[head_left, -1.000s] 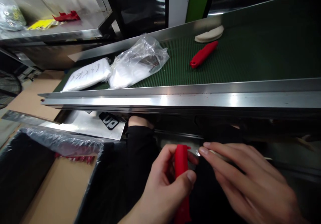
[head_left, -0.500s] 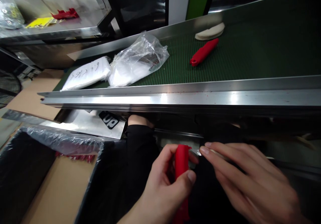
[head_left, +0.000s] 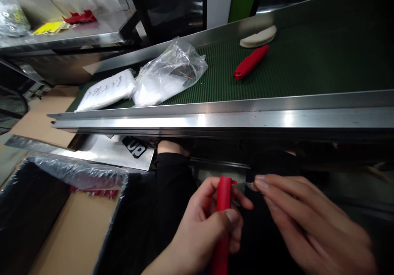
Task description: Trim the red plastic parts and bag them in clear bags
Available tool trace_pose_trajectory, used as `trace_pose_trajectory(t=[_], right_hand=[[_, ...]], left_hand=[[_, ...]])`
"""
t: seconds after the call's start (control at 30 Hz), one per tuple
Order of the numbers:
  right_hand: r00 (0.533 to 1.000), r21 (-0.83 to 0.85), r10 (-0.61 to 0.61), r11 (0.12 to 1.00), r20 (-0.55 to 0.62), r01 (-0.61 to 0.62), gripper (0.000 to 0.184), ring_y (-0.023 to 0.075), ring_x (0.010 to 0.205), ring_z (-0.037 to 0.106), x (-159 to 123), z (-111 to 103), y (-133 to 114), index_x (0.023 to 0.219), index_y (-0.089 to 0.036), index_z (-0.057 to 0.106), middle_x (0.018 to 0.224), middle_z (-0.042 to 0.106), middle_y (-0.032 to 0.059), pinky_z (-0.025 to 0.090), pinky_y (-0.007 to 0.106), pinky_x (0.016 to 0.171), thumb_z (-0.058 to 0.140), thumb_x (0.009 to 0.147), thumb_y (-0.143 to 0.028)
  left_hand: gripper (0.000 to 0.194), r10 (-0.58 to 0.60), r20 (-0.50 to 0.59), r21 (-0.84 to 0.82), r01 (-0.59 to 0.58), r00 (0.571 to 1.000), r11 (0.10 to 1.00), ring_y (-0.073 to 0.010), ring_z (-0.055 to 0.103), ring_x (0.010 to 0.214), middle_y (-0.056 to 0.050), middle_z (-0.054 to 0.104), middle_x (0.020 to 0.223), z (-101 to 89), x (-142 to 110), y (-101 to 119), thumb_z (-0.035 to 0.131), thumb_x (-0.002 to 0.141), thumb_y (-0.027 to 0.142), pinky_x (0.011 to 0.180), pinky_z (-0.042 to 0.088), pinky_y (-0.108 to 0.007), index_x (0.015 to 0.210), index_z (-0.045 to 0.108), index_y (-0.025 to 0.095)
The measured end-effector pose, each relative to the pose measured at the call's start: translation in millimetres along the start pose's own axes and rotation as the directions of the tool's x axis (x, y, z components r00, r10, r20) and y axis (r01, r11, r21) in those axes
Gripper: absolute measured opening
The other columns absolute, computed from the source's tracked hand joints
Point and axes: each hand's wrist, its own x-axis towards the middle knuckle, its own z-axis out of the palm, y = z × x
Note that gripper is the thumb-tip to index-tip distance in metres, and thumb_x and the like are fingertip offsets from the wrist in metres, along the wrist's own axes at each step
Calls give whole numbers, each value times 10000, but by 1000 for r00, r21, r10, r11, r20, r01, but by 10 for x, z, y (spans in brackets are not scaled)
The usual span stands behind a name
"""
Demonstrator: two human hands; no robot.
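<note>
The left hand [head_left: 203,232] has its fingers wrapped around a smooth, rounded red part [head_left: 224,197], roughly upright below a shiny metal rail [head_left: 234,120], while the fingers of the right hand [head_left: 310,213] pinch a thin, glinting tip [head_left: 251,186] just beside the part's small tab [head_left: 234,182]. On the ribbed green conveyor belt [head_left: 295,69] lie another red piece [head_left: 251,62], a curved beige pad [head_left: 259,37] and a crinkled clear bag [head_left: 172,76].

Right hand [head_left: 310,217] and thin tool [head_left: 251,186] now farther from the red piece [head_left: 224,197]
</note>
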Motion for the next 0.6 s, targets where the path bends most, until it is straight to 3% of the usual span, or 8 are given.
trace_pose_trajectory(t=[0.13,0.27,0.6], right_hand=[[999,34,-32,999,38,31,399,186,1083,573,-21,50,-4,1183,-95,626,1158,610,112,501,329,861,542,824,56],[999,31,-9,999,35,8,404,177,1087,568,-14,66,-23,1194,-94,623,1167,604,110,495,319,870,543,827,55],[999,15,-28,999,30,28,392,178,1090,566,-1,86,-26,1186,-85,630,1176,606,111,487,323,885,548,829,53]], left_hand=[[223,24,107,-178,-5,994,984,-42,513,565,-91,628,1048,-25,20,-25,645,834,225,444,413,-111,1025,549,162],[217,38,174,-250,7,984,968,-40,518,560,-100,627,1040,-57,29,-52,604,852,197,444,400,-100,1058,545,161],[188,43,204,-290,18,978,957,-58,530,590,-124,632,1002,-69,20,-83,553,873,181,444,407,-96,1057,552,146]])
